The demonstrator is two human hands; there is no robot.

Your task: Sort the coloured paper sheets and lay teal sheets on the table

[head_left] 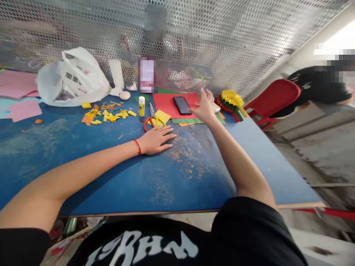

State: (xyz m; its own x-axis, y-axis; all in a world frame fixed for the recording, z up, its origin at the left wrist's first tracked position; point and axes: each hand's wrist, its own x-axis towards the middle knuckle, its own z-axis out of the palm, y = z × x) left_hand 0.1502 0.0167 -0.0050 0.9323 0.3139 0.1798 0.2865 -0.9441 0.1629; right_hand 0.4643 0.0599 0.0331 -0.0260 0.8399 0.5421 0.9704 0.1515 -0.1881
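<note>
I am resting my open left hand [156, 139] on the scuffed blue bench [50, 133], my empty right hand [205, 107] hovering where a slip could knock the black smartphone [182, 105].

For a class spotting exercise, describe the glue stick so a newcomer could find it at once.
On the blue table, find the scattered yellow and orange paper scraps. The glue stick stands upright just right of them, behind the red-handled scissors. It is short with a yellow top, unlike the taller white tube.
</note>
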